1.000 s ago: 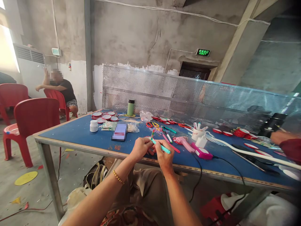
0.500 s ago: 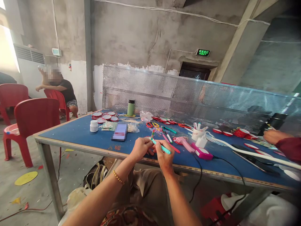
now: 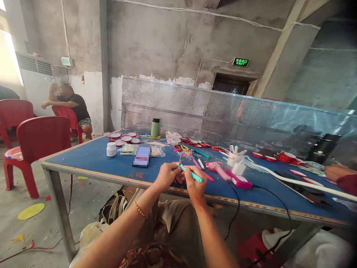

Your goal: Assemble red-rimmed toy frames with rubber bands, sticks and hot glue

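A gold bracelet [image 3: 140,210] circled the left wrist. Above the table's [image 3: 92,158] near edge, the left hand [image 3: 168,175] was closed to a pinch, with a small coloured strip [image 3: 181,159] standing up at its fingertips. The right hand [image 3: 196,186] was curled round a teal pen [image 3: 196,176] in a writing grip, its tip right by the strip; whether they touched, I couldn't tell. A pink pen [image 3: 206,176] lay just beyond the right hand. Farther in were a phone [image 3: 142,156] and a white bottle [image 3: 111,149] on the left, and a cup [image 3: 233,160] of pens on the right. At far right a co-worker's hand [image 3: 336,171] was over the table. Behind stood a green flask [image 3: 155,128], then a mesh screen [image 3: 167,106]; past it, an exit sign [image 3: 241,62] glowed on the wall.
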The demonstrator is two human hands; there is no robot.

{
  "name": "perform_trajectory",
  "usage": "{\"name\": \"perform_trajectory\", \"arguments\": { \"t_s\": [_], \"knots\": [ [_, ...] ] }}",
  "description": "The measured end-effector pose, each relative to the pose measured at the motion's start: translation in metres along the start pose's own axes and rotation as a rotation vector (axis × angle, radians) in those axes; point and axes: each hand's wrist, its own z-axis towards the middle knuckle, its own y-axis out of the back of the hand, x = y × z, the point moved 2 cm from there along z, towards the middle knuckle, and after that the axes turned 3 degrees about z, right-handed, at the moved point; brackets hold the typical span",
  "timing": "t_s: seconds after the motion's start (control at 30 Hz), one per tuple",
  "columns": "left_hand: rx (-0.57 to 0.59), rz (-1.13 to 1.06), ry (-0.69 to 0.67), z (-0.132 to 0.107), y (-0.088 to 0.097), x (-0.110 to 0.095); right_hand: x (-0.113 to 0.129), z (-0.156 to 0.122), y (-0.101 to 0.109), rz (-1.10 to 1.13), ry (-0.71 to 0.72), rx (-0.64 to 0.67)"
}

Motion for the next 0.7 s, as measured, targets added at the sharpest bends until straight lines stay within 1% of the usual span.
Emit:
{"name": "perform_trajectory", "arguments": {
  "t_s": [0.27,0.53,0.7],
  "knots": [
    [0.012,-0.012,0.016,-0.0001,-0.0004,0.0001,0.0069,0.0001,0.0015,0.037,-0.017,-0.015],
    [-0.009,-0.002,0.009,0.0003,0.0,0.0,-0.0003,-0.0003,0.0001,-0.01,0.017,0.005],
    [-0.008,-0.009,0.012,-0.0006,-0.0003,-0.0011,0.0006,0.0003,0.0003,-0.015,0.012,0.006]
  ]
}}
